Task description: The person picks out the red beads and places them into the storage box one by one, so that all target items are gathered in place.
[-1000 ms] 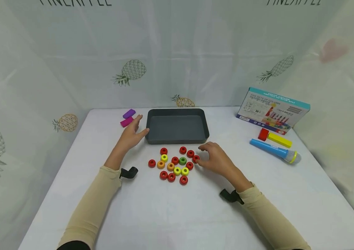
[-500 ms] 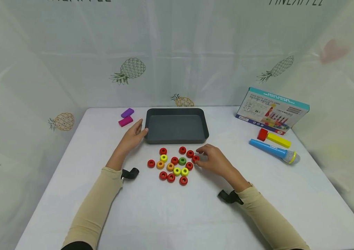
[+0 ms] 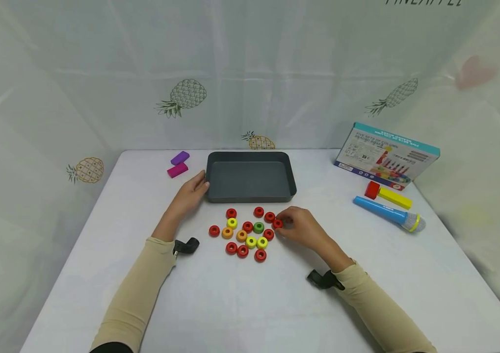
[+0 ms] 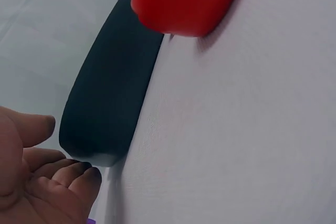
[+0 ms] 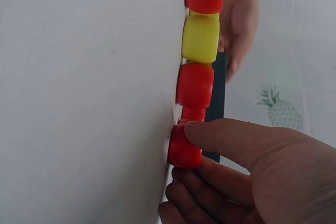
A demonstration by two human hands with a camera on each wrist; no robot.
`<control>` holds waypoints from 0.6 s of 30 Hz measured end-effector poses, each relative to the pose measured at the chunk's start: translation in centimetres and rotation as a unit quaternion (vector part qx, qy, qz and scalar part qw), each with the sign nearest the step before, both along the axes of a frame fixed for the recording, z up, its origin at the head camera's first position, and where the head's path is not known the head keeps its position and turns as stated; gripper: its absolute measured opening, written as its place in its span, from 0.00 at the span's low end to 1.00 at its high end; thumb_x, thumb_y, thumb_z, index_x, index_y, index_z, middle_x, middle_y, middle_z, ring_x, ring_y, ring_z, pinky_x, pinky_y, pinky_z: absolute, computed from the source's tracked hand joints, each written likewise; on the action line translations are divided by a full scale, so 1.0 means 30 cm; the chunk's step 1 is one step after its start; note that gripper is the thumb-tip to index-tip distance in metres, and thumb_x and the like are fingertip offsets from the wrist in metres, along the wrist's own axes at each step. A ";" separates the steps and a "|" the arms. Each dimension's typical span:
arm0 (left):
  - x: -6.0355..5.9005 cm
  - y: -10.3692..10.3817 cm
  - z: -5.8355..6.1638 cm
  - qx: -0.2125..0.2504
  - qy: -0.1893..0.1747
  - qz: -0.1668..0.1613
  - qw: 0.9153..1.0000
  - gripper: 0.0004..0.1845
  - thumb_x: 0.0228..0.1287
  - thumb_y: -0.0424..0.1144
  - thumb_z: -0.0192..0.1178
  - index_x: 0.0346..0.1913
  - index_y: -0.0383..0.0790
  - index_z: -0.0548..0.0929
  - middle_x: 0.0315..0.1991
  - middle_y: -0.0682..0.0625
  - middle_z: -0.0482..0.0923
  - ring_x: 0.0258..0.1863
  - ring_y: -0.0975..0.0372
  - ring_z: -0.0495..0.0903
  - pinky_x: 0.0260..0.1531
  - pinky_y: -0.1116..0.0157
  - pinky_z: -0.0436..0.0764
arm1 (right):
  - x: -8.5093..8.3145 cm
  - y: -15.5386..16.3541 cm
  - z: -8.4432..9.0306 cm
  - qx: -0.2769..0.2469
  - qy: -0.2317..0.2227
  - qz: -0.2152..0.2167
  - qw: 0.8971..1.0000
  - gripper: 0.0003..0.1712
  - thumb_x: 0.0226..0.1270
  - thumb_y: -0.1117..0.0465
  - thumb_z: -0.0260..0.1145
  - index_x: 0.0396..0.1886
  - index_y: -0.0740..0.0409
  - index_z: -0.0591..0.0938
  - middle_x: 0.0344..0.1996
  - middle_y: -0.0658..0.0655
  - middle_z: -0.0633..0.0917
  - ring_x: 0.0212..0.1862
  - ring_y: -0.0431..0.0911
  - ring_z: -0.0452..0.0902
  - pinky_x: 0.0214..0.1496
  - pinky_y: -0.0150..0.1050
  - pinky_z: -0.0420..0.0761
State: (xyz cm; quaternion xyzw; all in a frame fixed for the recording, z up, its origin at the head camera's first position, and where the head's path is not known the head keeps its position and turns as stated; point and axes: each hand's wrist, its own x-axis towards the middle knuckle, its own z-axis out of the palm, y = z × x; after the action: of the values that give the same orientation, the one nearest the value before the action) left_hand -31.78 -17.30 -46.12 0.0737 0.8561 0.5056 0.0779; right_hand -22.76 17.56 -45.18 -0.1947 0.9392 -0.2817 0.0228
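My left hand [image 3: 189, 196] is at the left side of a dark grey tray [image 3: 250, 198], fingertips at its wall and thumb near its rim. In the left wrist view, the fingers reach the corner of the tray [image 4: 107, 87] and the thumb stands apart. On the right, my right hand [image 3: 302, 228] pinches a red bead [image 3: 278, 224] at the edge of a loose group. The right wrist view has the thumb on top of this red bead [image 5: 184, 148] and fingers at its far side. Red, yellow, orange and one green bead [image 3: 258, 227] lie in front of the tray.
Two purple and magenta blocks [image 3: 177, 170] lie left of the tray. At the right are a standing printed box [image 3: 386, 157], a red-and-yellow toy piece [image 3: 394, 198] and a blue microphone [image 3: 382, 210]. A patterned curtain [image 3: 250, 73] hangs behind the white table [image 3: 250, 304].
The left hand has come down toward the front and now meets the tray's left side. My right thumb and fingers have closed round the red bead. The beads stay in place.
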 end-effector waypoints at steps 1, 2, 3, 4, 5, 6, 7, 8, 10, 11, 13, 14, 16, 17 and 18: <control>0.000 0.001 -0.001 -0.001 0.001 -0.002 1.000 0.33 0.82 0.46 0.46 0.82 0.42 0.49 0.82 0.45 0.51 0.80 0.54 0.55 0.80 0.54 0.56 | -0.001 0.000 -0.001 -0.001 -0.002 0.000 1.000 0.16 0.59 0.61 0.77 0.47 0.59 0.88 0.40 0.53 0.88 0.42 0.44 0.80 0.47 0.41 0.85; -0.001 0.002 -0.002 -0.003 0.002 -0.004 1.000 0.33 0.82 0.45 0.45 0.82 0.42 0.50 0.82 0.45 0.51 0.80 0.54 0.56 0.80 0.54 0.57 | -0.002 0.000 -0.001 -0.001 -0.004 -0.002 1.000 0.16 0.59 0.61 0.77 0.47 0.59 0.88 0.40 0.53 0.88 0.41 0.44 0.80 0.46 0.41 0.85; -0.001 0.002 -0.002 -0.005 0.002 -0.005 1.000 0.33 0.82 0.45 0.45 0.82 0.42 0.50 0.81 0.45 0.51 0.80 0.54 0.56 0.79 0.53 0.57 | -0.003 -0.001 -0.003 0.000 -0.005 -0.003 1.000 0.16 0.58 0.61 0.77 0.47 0.59 0.88 0.40 0.53 0.88 0.41 0.44 0.79 0.46 0.40 0.85; -0.001 0.003 -0.002 -0.007 0.004 -0.005 1.000 0.32 0.82 0.45 0.45 0.82 0.42 0.51 0.81 0.44 0.52 0.80 0.53 0.56 0.79 0.54 0.58 | -0.003 -0.001 -0.004 0.002 -0.006 -0.004 1.000 0.16 0.58 0.61 0.77 0.47 0.58 0.89 0.39 0.53 0.88 0.41 0.43 0.79 0.46 0.40 0.85; -0.001 0.004 -0.003 -0.010 0.005 -0.005 1.000 0.32 0.82 0.44 0.45 0.81 0.42 0.52 0.81 0.44 0.52 0.80 0.53 0.57 0.79 0.53 0.58 | -0.004 -0.001 -0.006 0.003 -0.006 -0.005 1.000 0.16 0.58 0.61 0.77 0.47 0.58 0.89 0.40 0.52 0.88 0.41 0.43 0.80 0.47 0.40 0.85; -0.001 0.004 -0.002 -0.012 0.006 -0.006 1.000 0.32 0.82 0.44 0.45 0.81 0.42 0.52 0.81 0.44 0.53 0.80 0.52 0.57 0.79 0.53 0.58 | -0.005 -0.002 -0.007 0.003 -0.009 -0.006 1.000 0.16 0.58 0.61 0.77 0.47 0.58 0.89 0.40 0.52 0.88 0.41 0.43 0.80 0.47 0.40 0.85; -0.001 0.004 -0.003 -0.013 0.006 -0.004 1.000 0.32 0.82 0.43 0.45 0.81 0.42 0.52 0.81 0.43 0.53 0.80 0.52 0.57 0.79 0.53 0.59 | -0.006 -0.002 -0.008 0.003 -0.010 -0.007 1.000 0.16 0.59 0.61 0.77 0.47 0.58 0.89 0.40 0.52 0.88 0.41 0.43 0.80 0.47 0.40 0.85; -0.001 0.003 -0.003 -0.016 0.006 -0.003 1.000 0.31 0.82 0.43 0.46 0.81 0.42 0.53 0.81 0.43 0.53 0.79 0.51 0.57 0.79 0.53 0.59 | -0.006 -0.003 -0.010 0.002 -0.010 -0.006 1.000 0.16 0.59 0.61 0.77 0.47 0.58 0.89 0.40 0.52 0.88 0.42 0.43 0.80 0.47 0.40 0.85; -0.001 0.002 -0.005 -0.018 0.006 0.000 1.000 0.31 0.82 0.43 0.46 0.81 0.43 0.53 0.81 0.43 0.54 0.79 0.51 0.57 0.79 0.53 0.59 | -0.006 -0.002 -0.011 0.001 -0.008 -0.005 1.000 0.16 0.59 0.60 0.77 0.47 0.58 0.88 0.40 0.52 0.88 0.42 0.43 0.81 0.48 0.40 0.85; -0.001 0.001 -0.006 -0.017 0.006 0.001 1.000 0.31 0.81 0.43 0.46 0.81 0.43 0.54 0.81 0.43 0.54 0.79 0.51 0.57 0.79 0.53 0.59 | -0.006 -0.002 -0.010 -0.002 -0.008 -0.004 1.000 0.16 0.58 0.61 0.77 0.47 0.58 0.88 0.40 0.52 0.88 0.42 0.43 0.81 0.48 0.41 0.85; 0.001 0.000 -0.008 -0.016 0.004 0.004 1.000 0.31 0.81 0.44 0.47 0.81 0.44 0.54 0.80 0.43 0.55 0.79 0.51 0.58 0.79 0.53 0.59 | -0.004 -0.002 -0.009 -0.004 -0.005 -0.002 1.000 0.16 0.58 0.61 0.77 0.47 0.59 0.88 0.39 0.52 0.88 0.42 0.43 0.81 0.47 0.41 0.85; 0.003 -0.001 -0.007 -0.016 0.004 0.005 1.000 0.31 0.81 0.44 0.47 0.81 0.44 0.54 0.80 0.44 0.55 0.79 0.51 0.58 0.79 0.52 0.59 | -0.003 -0.003 -0.006 -0.006 -0.004 -0.002 1.000 0.16 0.58 0.61 0.77 0.47 0.59 0.88 0.39 0.53 0.88 0.42 0.43 0.81 0.47 0.41 0.85; 0.005 -0.001 -0.007 -0.014 0.006 0.005 1.000 0.31 0.81 0.43 0.47 0.81 0.44 0.55 0.80 0.43 0.56 0.79 0.51 0.58 0.79 0.52 0.59 | 0.000 -0.003 -0.003 -0.007 -0.003 -0.001 1.000 0.16 0.58 0.61 0.77 0.46 0.59 0.88 0.39 0.52 0.88 0.41 0.43 0.80 0.47 0.41 0.85; 0.006 0.000 -0.006 -0.013 0.005 0.005 1.000 0.31 0.81 0.43 0.47 0.81 0.44 0.55 0.80 0.43 0.56 0.79 0.51 0.58 0.79 0.52 0.59 | 0.002 -0.004 -0.001 -0.007 -0.002 0.000 1.000 0.16 0.58 0.62 0.77 0.46 0.59 0.88 0.39 0.52 0.88 0.41 0.43 0.80 0.46 0.41 0.85; 0.007 0.000 -0.006 -0.014 0.005 0.006 1.000 0.31 0.81 0.43 0.47 0.81 0.44 0.55 0.80 0.43 0.56 0.79 0.51 0.58 0.79 0.51 0.59 | 0.003 -0.003 0.000 -0.007 -0.001 0.001 1.000 0.16 0.58 0.62 0.77 0.46 0.59 0.88 0.39 0.52 0.88 0.41 0.43 0.80 0.46 0.41 0.84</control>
State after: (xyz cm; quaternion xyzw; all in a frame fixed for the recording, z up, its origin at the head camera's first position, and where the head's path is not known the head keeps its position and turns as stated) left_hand -31.57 -17.29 -46.29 0.0698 0.8639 0.4936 0.0715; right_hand -22.67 17.45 -45.19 -0.1953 0.9371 -0.2884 0.0226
